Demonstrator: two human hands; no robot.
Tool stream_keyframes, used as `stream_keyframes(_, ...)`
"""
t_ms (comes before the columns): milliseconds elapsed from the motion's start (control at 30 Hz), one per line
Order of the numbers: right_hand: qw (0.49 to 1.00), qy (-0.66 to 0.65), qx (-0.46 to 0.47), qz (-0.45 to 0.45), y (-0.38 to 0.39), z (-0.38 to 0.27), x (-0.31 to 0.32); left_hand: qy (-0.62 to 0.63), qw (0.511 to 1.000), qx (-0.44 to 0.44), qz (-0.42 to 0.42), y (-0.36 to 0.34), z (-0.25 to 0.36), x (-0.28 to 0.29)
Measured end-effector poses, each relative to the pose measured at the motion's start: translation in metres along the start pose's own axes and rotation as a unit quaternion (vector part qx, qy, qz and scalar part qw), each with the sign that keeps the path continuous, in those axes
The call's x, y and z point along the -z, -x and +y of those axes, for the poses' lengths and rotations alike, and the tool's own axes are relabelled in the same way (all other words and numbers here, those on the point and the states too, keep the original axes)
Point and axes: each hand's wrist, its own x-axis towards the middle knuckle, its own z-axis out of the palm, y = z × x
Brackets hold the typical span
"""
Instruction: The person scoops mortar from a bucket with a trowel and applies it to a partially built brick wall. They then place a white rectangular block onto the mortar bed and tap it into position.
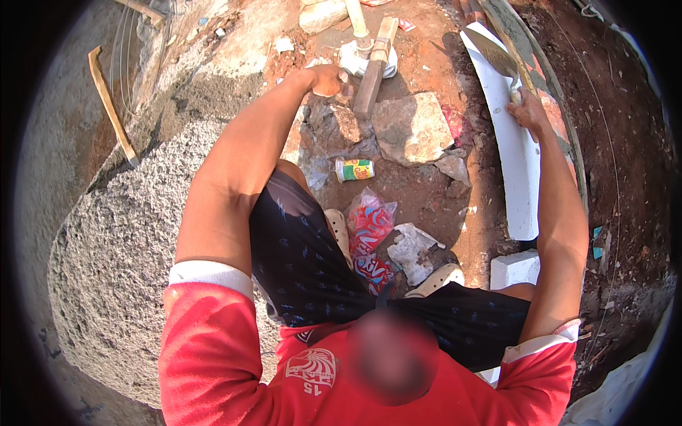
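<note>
A trowel (495, 58) is held over the far end of a long white board (523, 184), its handle wrapped by the curled fingers of the right hand (526, 111). Whether the board is touched by the blade cannot be told.

Just right of the board, a low wall (556, 121) of orange brick and grey mortar is seen. Just beyond the board's near end, a white block (515, 270) is placed. A flat stone (414, 128) is set to the left of the board's far half. Farther left of the board, the left hand (329, 80) is held out near a wooden post (375, 71), its fingers bent inward; whether anything is pinched there cannot be told.

A can (355, 170) is left lying to the left of the board's middle, and a plastic bag (371, 220) to the left of its near half. Well left of the board, a grey heap (128, 270) is spread.

The step in hand is judged to be trowel work beside the wall. For the next move, a firm grip and a steady blade seem to be called for, with the board left undisturbed.
</note>
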Motion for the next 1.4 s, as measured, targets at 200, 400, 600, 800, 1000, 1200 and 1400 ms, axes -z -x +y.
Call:
stream_keyframes(200, 1.000, 0.009, 0.000, 0.005, -0.002, 0.003, -0.001, 0.006, 1.000, 0.003, 0.018, 0.005, 0.003, -0.001)
stream_keyframes(400, 1.000, 0.018, 0.008, 0.001, -0.002, 0.003, -0.001, -0.019, 1.000, 0.011, 0.009, 0.011, 0.008, 0.003)
stream_keyframes(600, 1.000, 0.012, 0.001, -0.007, 0.002, -0.004, 0.003, -0.013, 1.000, -0.002, 0.010, 0.004, 0.003, 0.001)
stream_keyframes(800, 1.000, 0.013, -0.015, -0.006, 0.005, -0.008, 0.005, -0.031, 0.999, -0.022, -0.011, 0.003, -0.001, 0.001)
stream_keyframes(1000, 0.999, 0.045, 0.029, 0.008, 0.002, -0.002, 0.003, -0.007, 1.000, -0.020, -0.012, -0.003, -0.003, -0.002)
stream_keyframes(1200, 1.000, -0.012, -0.009, 0.008, 0.006, -0.006, 0.002, -0.036, 0.996, -0.052, 0.069, -0.019, -0.015, -0.001)
stream_keyframes(1400, 0.999, 0.029, 0.002, 0.022, 0.008, -0.009, 0.001, 0.069, 0.934, -0.081, 0.340, -0.021, 0.010, 0.023)
